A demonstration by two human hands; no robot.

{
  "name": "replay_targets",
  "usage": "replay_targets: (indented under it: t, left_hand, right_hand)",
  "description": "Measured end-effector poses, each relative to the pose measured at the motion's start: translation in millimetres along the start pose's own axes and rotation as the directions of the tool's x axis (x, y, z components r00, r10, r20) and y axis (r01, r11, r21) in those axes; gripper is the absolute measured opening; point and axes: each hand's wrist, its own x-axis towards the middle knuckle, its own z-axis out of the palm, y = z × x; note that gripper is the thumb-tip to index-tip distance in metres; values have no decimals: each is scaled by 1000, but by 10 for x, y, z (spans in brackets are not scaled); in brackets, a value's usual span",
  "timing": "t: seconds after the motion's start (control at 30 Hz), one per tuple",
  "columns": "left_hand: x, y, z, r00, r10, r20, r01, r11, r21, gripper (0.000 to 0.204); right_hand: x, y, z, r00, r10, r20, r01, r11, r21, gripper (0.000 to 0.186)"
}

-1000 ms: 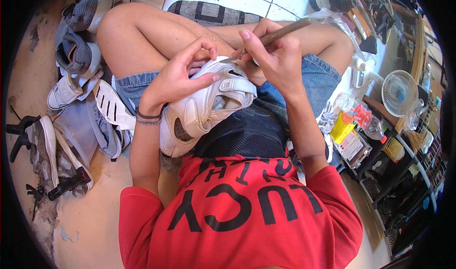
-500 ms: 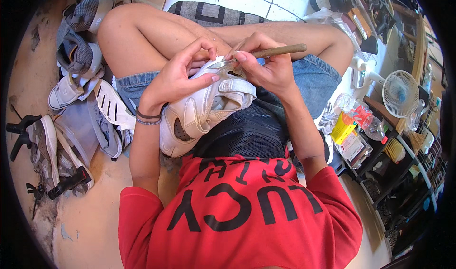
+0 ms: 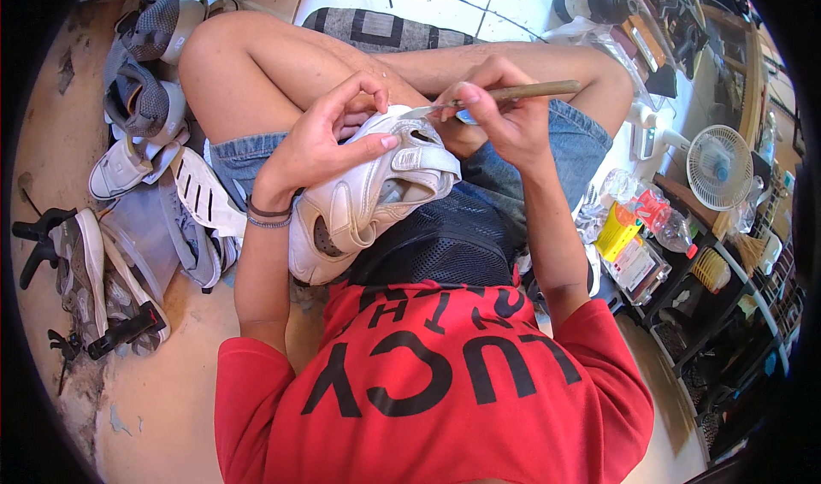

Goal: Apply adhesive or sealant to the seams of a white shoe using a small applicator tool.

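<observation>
White leather-look strapped shoe, one, centre frame; left hand fingers grasping it; right hand fingers pinching one slim brown-handled tool, upper centre.

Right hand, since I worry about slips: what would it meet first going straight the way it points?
The right hand, tool leading, would likely meet the white shoe, then the left hand; depth is unclear.

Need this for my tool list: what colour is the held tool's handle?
The tool's handle is brown, best seen in the head view.
</observation>
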Motion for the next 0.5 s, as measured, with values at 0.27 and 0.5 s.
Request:
replay_targets:
  t: [0.27, 0.5]
  left_hand:
    - [-19, 48, 82, 980, -4, -200, 59, 962, 267, 14]
    - [-141, 203, 192, 947, 216, -239, -177, 969, 173, 16]
  right_hand:
    - [-166, -237, 96, 977, -57, -204, 108, 963, 246, 13]
    - [-370, -503, 213, 947, -198, -253, 252, 946, 205, 21]
